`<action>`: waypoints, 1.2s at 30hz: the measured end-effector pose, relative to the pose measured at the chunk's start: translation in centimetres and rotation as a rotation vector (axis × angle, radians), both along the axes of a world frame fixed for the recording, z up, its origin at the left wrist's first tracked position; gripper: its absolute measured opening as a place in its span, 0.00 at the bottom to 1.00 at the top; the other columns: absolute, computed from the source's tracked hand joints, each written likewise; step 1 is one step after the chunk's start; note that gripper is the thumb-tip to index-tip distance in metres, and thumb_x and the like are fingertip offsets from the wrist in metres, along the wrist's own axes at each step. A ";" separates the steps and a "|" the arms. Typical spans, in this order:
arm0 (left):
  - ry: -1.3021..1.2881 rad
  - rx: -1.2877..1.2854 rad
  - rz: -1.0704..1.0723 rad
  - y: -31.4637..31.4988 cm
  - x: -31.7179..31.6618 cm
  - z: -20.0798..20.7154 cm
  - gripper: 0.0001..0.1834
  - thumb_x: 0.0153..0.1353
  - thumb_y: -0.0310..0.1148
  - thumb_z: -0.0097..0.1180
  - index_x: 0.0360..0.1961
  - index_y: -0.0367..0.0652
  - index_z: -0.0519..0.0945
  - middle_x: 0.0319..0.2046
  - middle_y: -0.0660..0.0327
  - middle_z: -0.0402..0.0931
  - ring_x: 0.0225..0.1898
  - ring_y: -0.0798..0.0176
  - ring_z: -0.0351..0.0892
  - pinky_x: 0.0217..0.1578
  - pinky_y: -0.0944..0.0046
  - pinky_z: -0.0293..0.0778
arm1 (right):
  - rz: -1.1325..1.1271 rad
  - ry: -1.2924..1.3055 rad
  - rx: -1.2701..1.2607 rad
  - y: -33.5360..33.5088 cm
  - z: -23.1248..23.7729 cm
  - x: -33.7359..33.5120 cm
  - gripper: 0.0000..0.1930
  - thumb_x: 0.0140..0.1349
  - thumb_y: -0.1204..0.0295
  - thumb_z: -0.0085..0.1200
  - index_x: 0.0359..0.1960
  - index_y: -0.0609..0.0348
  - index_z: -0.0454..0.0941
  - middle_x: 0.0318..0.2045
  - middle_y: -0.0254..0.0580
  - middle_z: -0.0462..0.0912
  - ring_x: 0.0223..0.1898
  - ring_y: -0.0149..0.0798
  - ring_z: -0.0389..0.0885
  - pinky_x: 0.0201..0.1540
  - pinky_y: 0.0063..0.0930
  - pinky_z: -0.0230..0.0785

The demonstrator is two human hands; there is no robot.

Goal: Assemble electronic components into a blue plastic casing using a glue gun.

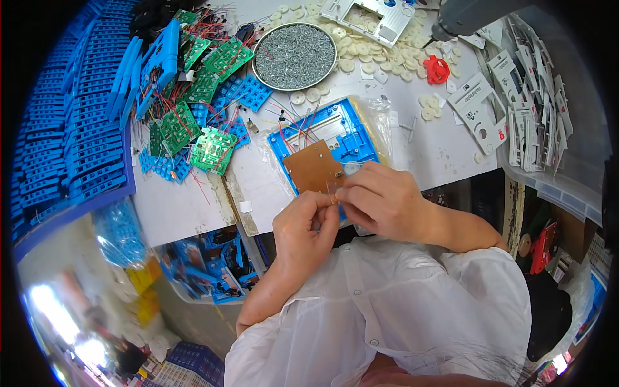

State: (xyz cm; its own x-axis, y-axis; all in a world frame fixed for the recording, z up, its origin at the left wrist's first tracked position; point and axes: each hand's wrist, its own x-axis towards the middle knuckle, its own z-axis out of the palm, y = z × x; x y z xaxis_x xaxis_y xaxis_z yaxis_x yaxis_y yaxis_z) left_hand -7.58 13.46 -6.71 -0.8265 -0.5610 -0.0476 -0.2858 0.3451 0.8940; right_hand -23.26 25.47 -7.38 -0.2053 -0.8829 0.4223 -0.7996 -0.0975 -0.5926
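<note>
A blue plastic housing [361, 132] lies on a clear plastic bag in front of me. Over its near left part rests a brown circuit board [313, 166], its plain side up, with thin coloured wires running out behind it. My left hand [304, 222] and my right hand [382, 198] meet at the board's near right corner, both with fingers closed in a pinch. Between the fingertips shows a thin wire [330, 188]; its ends are hidden by the fingers.
Green circuit boards [216, 149] with wires lie at the left, beside stacked blue housings [64, 129]. A round dish of screws [294, 76] stands behind, among cream discs [367, 48]. White panels [480, 113] and a grey tool [451, 22] are at the right, near red tape [436, 69].
</note>
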 end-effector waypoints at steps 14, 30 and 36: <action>-0.073 0.807 -0.011 -2.9 -1.1 0.6 0.09 0.69 0.22 0.53 0.49 0.34 0.76 0.28 0.66 0.78 0.26 0.75 0.79 0.25 0.74 0.75 | 0.192 -0.013 0.040 -0.1 -0.6 -1.2 0.14 0.48 0.73 0.68 0.36 0.50 0.79 0.40 0.28 0.79 0.39 0.37 0.80 0.28 0.30 0.76; -0.394 0.929 -0.263 -6.5 -1.5 1.1 0.14 0.66 0.20 0.59 0.51 0.33 0.75 0.33 0.62 0.82 0.32 0.70 0.85 0.32 0.72 0.81 | 0.408 0.221 -0.076 -0.5 -1.5 -2.4 0.12 0.50 0.71 0.65 0.38 0.52 0.84 0.40 0.30 0.82 0.38 0.35 0.81 0.27 0.23 0.74; -0.295 0.783 -0.262 -5.3 -0.6 0.9 0.16 0.63 0.16 0.60 0.52 0.33 0.74 0.32 0.66 0.79 0.33 0.77 0.78 0.36 0.75 0.76 | 0.373 0.238 -0.125 -0.6 -1.9 -2.5 0.11 0.48 0.70 0.66 0.36 0.52 0.84 0.39 0.30 0.82 0.38 0.35 0.80 0.28 0.23 0.75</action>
State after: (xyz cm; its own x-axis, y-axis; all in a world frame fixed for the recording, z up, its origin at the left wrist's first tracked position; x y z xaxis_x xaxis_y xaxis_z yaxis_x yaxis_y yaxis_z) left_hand -8.21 8.16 -5.80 -0.8176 -0.0713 -0.5714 -0.5398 -0.2503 0.8037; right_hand -25.75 24.88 -9.25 0.2329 -0.8175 0.5268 -0.8085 -0.4638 -0.3622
